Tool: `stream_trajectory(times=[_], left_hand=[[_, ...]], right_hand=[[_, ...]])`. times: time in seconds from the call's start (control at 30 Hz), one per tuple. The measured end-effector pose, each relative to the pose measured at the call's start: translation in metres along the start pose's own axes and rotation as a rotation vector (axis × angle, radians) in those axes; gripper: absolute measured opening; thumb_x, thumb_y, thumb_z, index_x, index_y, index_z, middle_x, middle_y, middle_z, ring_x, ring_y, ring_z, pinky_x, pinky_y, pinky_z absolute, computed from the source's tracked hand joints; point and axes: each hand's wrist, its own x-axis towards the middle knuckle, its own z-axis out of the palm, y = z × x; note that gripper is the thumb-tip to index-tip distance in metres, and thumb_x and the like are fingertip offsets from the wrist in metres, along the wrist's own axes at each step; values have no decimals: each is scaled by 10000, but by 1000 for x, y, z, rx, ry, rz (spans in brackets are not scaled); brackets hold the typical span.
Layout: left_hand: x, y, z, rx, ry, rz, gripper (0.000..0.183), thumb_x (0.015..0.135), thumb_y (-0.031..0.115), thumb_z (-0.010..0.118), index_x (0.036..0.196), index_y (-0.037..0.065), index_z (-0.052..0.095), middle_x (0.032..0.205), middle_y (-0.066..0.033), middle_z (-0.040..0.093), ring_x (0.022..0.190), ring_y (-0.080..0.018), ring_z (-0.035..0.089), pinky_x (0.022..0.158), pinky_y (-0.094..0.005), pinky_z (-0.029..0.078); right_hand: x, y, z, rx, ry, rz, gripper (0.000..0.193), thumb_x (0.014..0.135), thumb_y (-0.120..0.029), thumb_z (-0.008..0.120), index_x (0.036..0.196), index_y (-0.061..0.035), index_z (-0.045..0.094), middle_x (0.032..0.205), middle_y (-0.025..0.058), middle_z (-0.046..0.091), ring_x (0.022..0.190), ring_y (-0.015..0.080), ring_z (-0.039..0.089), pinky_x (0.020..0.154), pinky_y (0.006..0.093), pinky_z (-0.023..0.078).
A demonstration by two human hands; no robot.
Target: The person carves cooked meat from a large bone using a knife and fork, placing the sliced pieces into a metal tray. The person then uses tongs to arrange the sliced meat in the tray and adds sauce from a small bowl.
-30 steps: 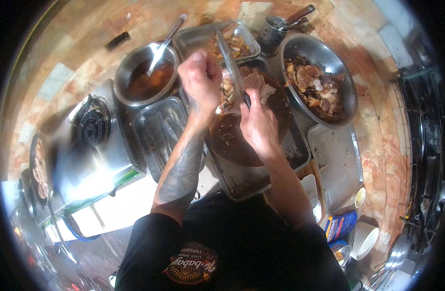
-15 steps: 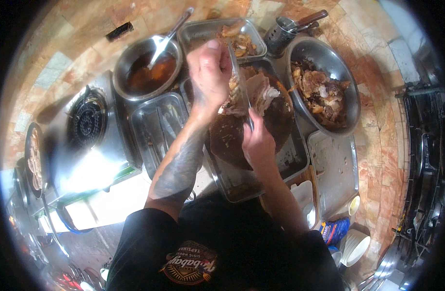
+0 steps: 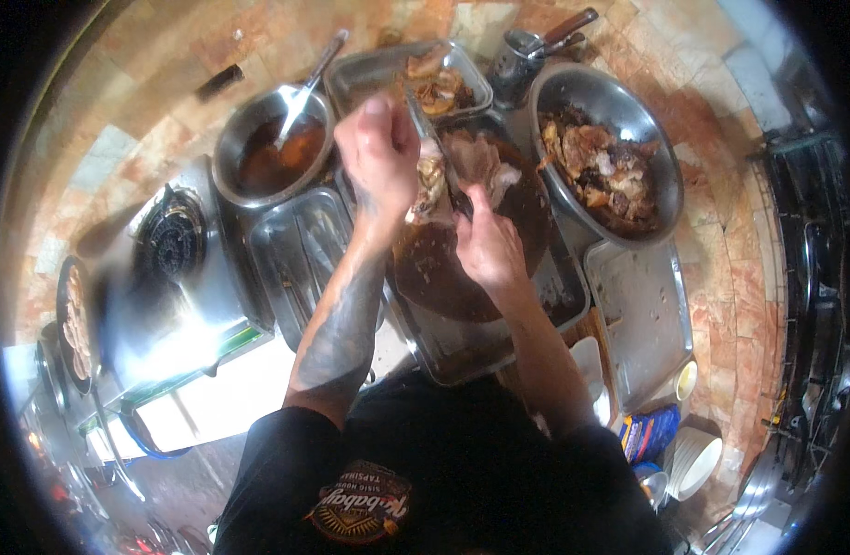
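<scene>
A round dark chopping board lies in a metal tray, with chunks of cooked meat on its far part. My right hand is closed around a knife, the forefinger stretched forward beside the meat. The blade points away and to the left, passing close by my other hand. My left hand makes a fist above the left side of the meat, thumb on top. Whatever it grips is hidden. Pale, fatty pieces show between the two hands.
At right is a steel bowl of meat; a bowl of brown liquid with a ladle stands at left. Behind are a meat tray and utensil holder. Burner, tongs tray and another tray flank the board.
My right hand has moved forward over the board, nearer the meat, and the knife has shifted left with it. My left fist is slightly further left and lower. The whole view has shifted a little.
</scene>
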Motion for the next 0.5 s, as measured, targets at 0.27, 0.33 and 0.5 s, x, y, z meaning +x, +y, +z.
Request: stream_trajectory(times=[0.27, 0.33, 0.5], left_hand=[[-6, -1, -4, -104, 15, -64, 522, 950, 443, 405, 601, 56, 417, 512, -18, 388, 421, -115, 379, 393, -271, 246], [-4, -1, -4, -150, -25, -81, 524, 955, 436, 386, 598, 54, 418, 508, -23, 396, 423, -122, 383, 399, -275, 250], [0, 2, -5, -4, 2, 43, 536, 973, 418, 343, 592, 47, 411, 512, -37, 425, 427, -137, 386, 415, -285, 265]], right_hand=[[-20, -5, -50, 328, 686, -536, 421, 965, -71, 583, 1336, 36, 415, 1235, 246, 606, 1066, 274, 645, 899, 371, 524], [-26, -1, -33, 253, 792, -508, 428, 957, -106, 607, 1303, 77, 433, 1226, 255, 584, 1029, 291, 655, 867, 361, 534], [-31, 19, 4, 66, 27, 44, 485, 949, -205, 577, 1404, -164, 415, 879, 241, 677, 854, 427, 667, 714, 515, 539]])
